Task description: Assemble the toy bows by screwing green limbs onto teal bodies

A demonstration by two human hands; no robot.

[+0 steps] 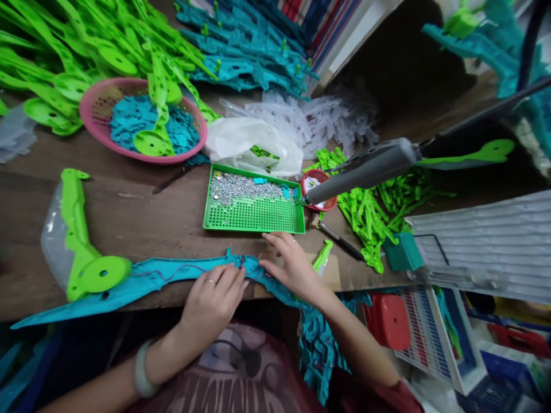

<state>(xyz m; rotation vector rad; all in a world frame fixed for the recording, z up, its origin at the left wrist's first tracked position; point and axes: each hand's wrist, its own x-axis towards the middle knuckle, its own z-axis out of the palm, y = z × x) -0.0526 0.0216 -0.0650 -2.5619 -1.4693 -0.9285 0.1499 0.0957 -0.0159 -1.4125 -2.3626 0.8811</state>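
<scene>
**Seating the cord in the teal bow limb**

Cluttered wooden workbench (142,218): along its near edge I am pressing my left hand (213,301) and right hand (293,269), fingers flat, unclenched, onto the teal bow piece (150,278). Next probably calls for a screw from the green tray (253,218) just behind.

Cluttered wooden table (142,221), green tray (253,215)

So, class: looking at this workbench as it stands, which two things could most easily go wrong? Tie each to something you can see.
1. The long teal part under both hands overhangs the table's front edge; if the left hand and right hand let go, it might slide off.
2. The green tray of small silvery pieces sits just beyond the right hand; a nudge could scatter them.
</scene>
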